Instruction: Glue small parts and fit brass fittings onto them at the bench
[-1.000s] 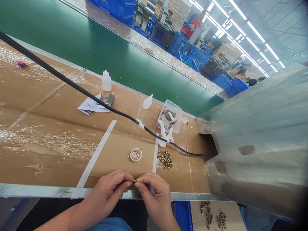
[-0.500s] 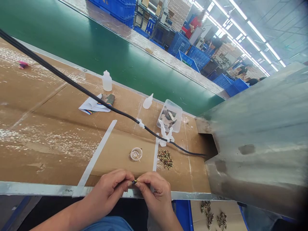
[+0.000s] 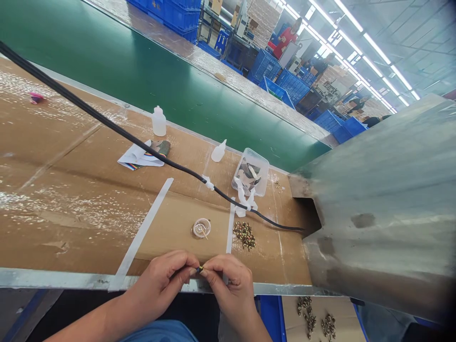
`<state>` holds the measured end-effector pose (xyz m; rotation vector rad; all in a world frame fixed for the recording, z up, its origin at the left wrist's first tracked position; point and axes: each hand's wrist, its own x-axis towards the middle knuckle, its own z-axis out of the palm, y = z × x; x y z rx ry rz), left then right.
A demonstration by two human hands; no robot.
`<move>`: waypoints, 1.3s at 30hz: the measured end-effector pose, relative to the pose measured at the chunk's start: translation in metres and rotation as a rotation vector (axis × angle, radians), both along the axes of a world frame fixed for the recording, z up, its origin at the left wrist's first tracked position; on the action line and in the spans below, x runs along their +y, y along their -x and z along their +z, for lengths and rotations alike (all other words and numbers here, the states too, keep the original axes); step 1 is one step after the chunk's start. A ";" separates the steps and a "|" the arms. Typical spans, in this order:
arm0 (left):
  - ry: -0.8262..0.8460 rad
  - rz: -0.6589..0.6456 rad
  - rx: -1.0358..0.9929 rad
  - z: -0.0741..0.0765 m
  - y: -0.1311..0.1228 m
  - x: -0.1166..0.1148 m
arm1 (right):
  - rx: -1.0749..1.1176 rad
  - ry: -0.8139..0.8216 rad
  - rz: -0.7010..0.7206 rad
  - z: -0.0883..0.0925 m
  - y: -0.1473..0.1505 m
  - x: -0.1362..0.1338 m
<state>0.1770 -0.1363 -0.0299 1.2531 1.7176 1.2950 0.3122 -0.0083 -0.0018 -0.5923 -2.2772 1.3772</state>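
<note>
Hall: Beyond a wide green conveyor belt stand stacks of blue plastic crates under long strip lights, with a co-worker in a red top far off.

Bench: A brown cardboard-covered workbench with a galvanised steel edge strip runs across the view, and a dented grey metal hood looms at right.

Bench items: A long black cable crosses the cardboard into the hood. Nearer lie a heap of small brass rings and a round clear plastic dish.

Part: A small dark cylindrical part with a brass-coloured end sits just above the steel edge, between the hands. It looks light, stiff and easily dropped, so fingertip hold at its body seems best.

Hands: The left hand and right hand are together, both pinching the part between fingertips, wrists low, forearms angled inward.
</note>
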 end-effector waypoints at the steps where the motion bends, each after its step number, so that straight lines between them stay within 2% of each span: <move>1: 0.002 -0.004 0.001 0.000 0.000 0.000 | 0.003 0.001 0.001 0.000 0.000 0.000; 13: -0.001 0.037 -0.038 0.002 -0.002 0.000 | -0.012 0.004 0.012 0.001 -0.001 0.002; 28: -0.003 0.026 -0.014 0.002 0.000 0.001 | -0.018 -0.002 -0.007 0.001 -0.001 0.000; 33: 0.009 0.053 -0.039 0.003 0.000 0.003 | -0.052 0.002 -0.074 0.006 0.000 -0.002; 39: 0.021 0.042 -0.066 0.003 0.000 0.003 | -0.049 -0.002 -0.070 0.014 0.002 -0.003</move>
